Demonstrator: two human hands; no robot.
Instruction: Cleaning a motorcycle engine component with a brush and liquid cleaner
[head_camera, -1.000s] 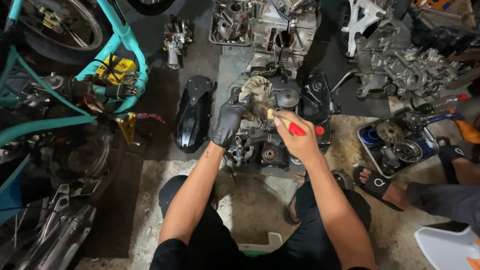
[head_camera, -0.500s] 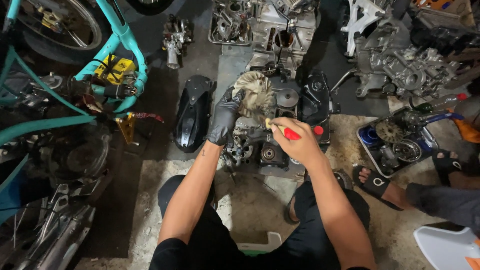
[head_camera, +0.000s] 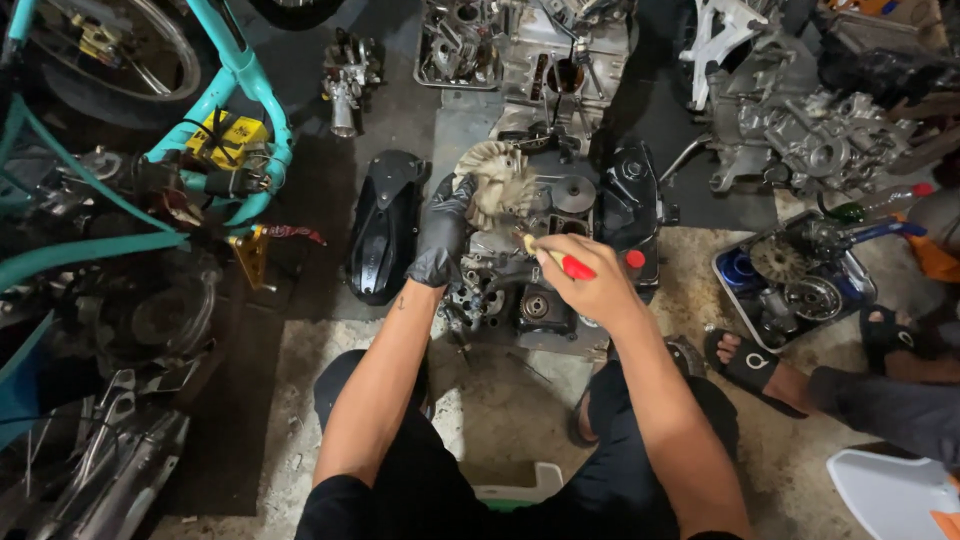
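Holding finned wheel (head_camera: 497, 185) higher, brush (head_camera: 560, 262) closer

Left hand (head_camera: 440, 235): black glove. Right hand (head_camera: 590, 290): bare, holding a brush (head_camera: 560, 262) with red handle and pale yellowish tip. Fan wheel (head_camera: 497, 183): dull beige-grey, ribbed with radial fins. Engine block (head_camera: 545, 250): grey metal with dark, oily patches. Side cover (head_camera: 383, 225): glossy black. Frame (head_camera: 235, 100): turquoise, carrying a yellow tag (head_camera: 228, 138) with black marks. Tray (head_camera: 735, 275): blue, holding silver parts. Sandal (head_camera: 748, 360): black. Floor (head_camera: 500, 400): mottled tan and grey concrete.
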